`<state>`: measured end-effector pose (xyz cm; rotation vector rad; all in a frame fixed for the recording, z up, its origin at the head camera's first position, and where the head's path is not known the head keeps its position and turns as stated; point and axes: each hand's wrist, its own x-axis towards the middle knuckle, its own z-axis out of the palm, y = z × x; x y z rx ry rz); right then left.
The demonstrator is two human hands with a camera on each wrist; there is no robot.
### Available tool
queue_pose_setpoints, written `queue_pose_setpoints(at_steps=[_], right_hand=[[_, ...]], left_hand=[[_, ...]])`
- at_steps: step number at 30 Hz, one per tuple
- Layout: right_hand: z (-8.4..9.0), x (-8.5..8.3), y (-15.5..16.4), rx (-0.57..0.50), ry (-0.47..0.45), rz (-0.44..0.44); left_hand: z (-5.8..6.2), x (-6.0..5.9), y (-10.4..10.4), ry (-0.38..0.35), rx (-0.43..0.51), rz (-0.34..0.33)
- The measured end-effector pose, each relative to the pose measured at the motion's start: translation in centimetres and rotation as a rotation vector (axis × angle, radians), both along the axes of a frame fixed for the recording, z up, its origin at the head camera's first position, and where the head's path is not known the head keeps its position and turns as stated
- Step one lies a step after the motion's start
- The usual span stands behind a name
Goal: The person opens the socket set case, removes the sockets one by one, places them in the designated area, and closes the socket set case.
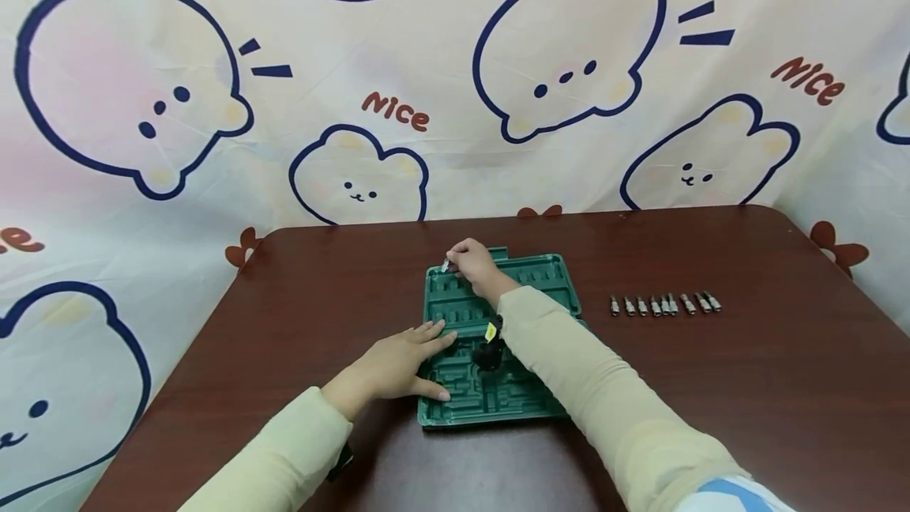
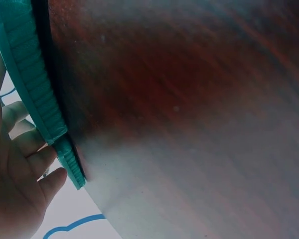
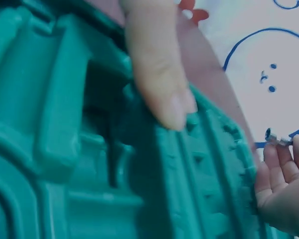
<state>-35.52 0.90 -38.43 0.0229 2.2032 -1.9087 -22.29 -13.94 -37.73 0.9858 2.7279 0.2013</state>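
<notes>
Your left hand [image 1: 394,362] lies flat, fingers spread, on the near-left edge of the green moulded plastic tool case [image 1: 540,275] at the brown table's [image 1: 711,385] middle. Your right hand [image 1: 472,263] pinches a small silver metal socket bit [image 1: 445,265] over the case's far-left corner. More silver bits [image 1: 664,305] sit in a row to the right.

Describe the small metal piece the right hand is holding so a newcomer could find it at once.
Start at the green tray in the middle of the brown table. At its far left corner the right hand pinches a small silver bit. It is the only bit off the table; the others lie in a row of bits to the tray's right.
</notes>
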Motion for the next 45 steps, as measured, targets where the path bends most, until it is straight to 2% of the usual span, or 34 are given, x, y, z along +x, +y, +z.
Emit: queue_pose_setpoints(at_steps=[7, 14, 19, 26, 32, 39, 45], right_hand=[[2.5, 0.6, 2.5, -0.095, -0.045, -0.030], [3.6, 1.3, 5.3, -0.155, -0.011, -0.003], [3.5, 2.2, 8.2, -0.177, 0.002, -0.024], [3.2, 3.3, 13.4, -0.155, -0.006, -0.068], [2.8, 5.0, 19.1, -0.120, -0.004, -0.132], [2.6, 6.8, 24.8, -0.170, -0.005, -0.202], [2.5, 7.9, 28.6, -0.181, 0.015, -0.300]], left_hand=[[0.3, -0.8, 0.3, -0.015, -0.009, 0.002], [0.2, -1.3, -0.6, 0.021, -0.027, 0.048], [-0.1, -1.1, -1.0, 0.033, -0.004, 0.041], [-0.1, -0.7, -1.2, 0.049, 0.012, 0.050], [-0.3, -0.5, -0.6, 0.040, 0.035, 0.024], [-0.3, -0.2, 0.0, 0.039, 0.030, 0.013], [-0.1, 0.0, 0.1, 0.030, 0.034, 0.008]])
